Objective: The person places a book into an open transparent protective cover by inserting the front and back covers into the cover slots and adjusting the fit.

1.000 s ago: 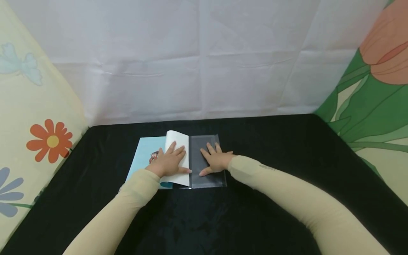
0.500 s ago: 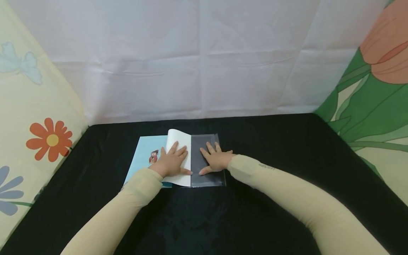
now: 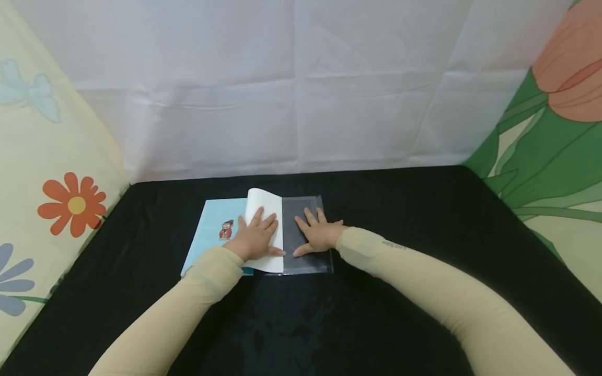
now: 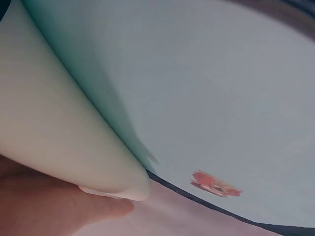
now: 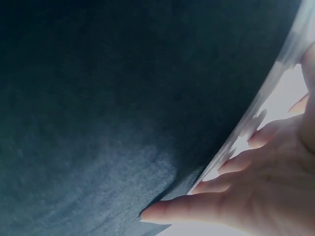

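A light blue booklet (image 3: 211, 216) with a small printed figure (image 3: 226, 230) lies on the black-covered table. Its white leaf (image 3: 263, 201) curls over toward the right. My left hand (image 3: 256, 239) lies spread on this leaf, thumb pointing right to its edge. Right of the leaf is a clear plastic cover (image 3: 305, 265), flat on the cloth, and the leaf's edge overlaps it in the head view. My right hand (image 3: 321, 236) rests on the plastic with fingers spread. The right wrist view shows the plastic's shiny edge (image 5: 275, 83) beside the right fingers.
Black cloth (image 3: 400, 209) covers the table around the booklet. Behind it hangs a white sheet (image 3: 211, 130). Flower-printed panels stand at the left (image 3: 70, 146) and right (image 3: 559, 172).
My left hand and the white leaf have slid slightly right, closing the dark strip beside the leaf's edge. The printed figure shows more fully. My right hand stays about where it was.
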A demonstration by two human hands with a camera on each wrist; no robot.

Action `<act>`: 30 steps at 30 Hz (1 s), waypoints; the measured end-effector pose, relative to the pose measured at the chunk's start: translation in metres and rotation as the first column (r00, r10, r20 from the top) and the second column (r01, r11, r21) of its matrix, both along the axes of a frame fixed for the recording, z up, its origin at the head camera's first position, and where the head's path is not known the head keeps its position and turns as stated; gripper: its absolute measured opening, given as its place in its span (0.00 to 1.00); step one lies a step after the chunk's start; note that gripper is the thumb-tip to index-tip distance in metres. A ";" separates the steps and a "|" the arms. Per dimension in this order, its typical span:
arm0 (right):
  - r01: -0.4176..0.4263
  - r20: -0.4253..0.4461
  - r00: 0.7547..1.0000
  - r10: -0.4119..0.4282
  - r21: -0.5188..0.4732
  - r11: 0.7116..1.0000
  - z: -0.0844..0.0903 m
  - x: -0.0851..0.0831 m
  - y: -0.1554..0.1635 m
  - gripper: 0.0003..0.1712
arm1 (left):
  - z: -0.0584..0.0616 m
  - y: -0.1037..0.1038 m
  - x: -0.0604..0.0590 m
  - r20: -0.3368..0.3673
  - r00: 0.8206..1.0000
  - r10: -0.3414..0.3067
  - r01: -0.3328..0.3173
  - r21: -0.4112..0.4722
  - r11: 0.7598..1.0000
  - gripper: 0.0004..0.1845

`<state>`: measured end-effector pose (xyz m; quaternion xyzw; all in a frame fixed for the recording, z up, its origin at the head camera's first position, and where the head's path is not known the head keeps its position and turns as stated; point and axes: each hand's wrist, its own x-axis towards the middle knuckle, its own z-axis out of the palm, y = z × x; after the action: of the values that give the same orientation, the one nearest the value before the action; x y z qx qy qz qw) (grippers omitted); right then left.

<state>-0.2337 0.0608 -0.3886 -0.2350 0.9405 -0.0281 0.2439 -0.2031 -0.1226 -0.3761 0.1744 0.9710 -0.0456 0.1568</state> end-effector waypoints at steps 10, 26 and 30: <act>0.006 -0.002 1.000 -0.006 0.004 1.000 -0.002 -0.001 0.001 0.56 | -0.003 0.002 -0.001 -0.006 1.000 -0.005 0.004 -0.010 1.000 0.46; 0.015 0.005 1.000 -0.015 0.007 1.000 -0.003 0.000 0.000 0.57 | 0.000 0.000 0.002 0.004 1.000 -0.027 0.027 0.014 1.000 0.45; 0.017 0.005 1.000 -0.017 0.002 1.000 -0.003 0.000 0.000 0.57 | -0.001 0.001 0.001 0.006 1.000 -0.019 0.019 0.016 1.000 0.45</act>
<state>-0.2335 0.0610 -0.3921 -0.2265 0.9418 -0.0301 0.2464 -0.2025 -0.1217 -0.3774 0.1852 0.9692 -0.0388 0.1578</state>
